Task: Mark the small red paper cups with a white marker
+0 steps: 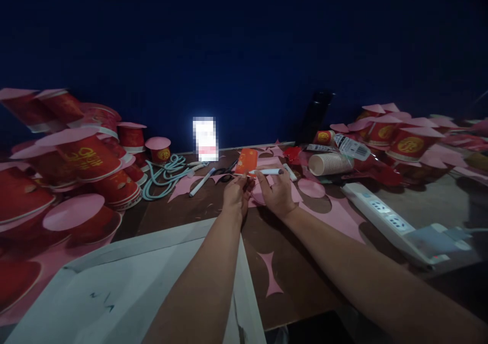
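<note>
In the middle of the head view, my right hand [280, 194] is closed around a white marker [270, 172], which lies level and points left. Just left of it, my left hand [235, 197] has its fingers drawn together near the marker's tip. What those fingers pinch, if anything, is too small to make out. Directly beyond the fingertips is an orange-red rectangular item [247, 160]; contact with my left hand cannot be told. Pink paper [301, 196] with round cut-outs lies beneath and around my right hand.
Red paper cups [91, 158] with pink discs are piled at left, and more cups [409, 143] at right. A second marker [202, 182], a pale blue cable [162, 181], a lit screen [206, 139], nested cups [330, 164], a plastic bottle [353, 147] and a power strip [381, 217] surround the hands.
</note>
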Motion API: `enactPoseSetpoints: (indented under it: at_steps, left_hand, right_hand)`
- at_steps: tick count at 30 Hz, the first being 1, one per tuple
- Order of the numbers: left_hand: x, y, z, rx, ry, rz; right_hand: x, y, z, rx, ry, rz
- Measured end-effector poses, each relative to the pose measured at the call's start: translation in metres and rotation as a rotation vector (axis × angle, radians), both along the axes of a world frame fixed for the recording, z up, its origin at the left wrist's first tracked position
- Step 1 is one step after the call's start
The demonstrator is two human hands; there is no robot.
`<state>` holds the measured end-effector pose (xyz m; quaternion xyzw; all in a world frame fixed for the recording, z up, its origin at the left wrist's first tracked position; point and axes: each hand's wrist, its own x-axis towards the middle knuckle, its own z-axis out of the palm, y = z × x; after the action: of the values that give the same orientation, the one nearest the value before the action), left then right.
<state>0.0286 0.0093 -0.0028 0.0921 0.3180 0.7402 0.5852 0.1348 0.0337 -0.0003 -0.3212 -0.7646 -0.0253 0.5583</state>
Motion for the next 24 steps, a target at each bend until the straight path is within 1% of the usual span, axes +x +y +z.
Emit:
enactPoseSetpoints:
  at_steps: [10,15,20,24]
  left_hand:
    - [-0.0002,0.0,-0.0004,-0.053,0.035,-0.008]
    - [0.0003,-0.0004,0.0018,-0.053,0.036,-0.006]
    - [-0.0003,-0.0001,0.0008,-0.047,0.029,0.001]
    - [-0.001,0.0013,-0.0013,-0.041,0.01,0.015]
  right_hand:
    - [0.0006,0.0007,0.0012,-0.013,-0.001,-0.004]
    - [0.0,0.0019,-0.0002,0.015,-0.002,-0.04]
    - [-0.0002,0.0018,0.0007,0.033,-0.01,-0.029]
    - [0.0001,0.0009,-0.0005,0.015,-0.022,-0.018]
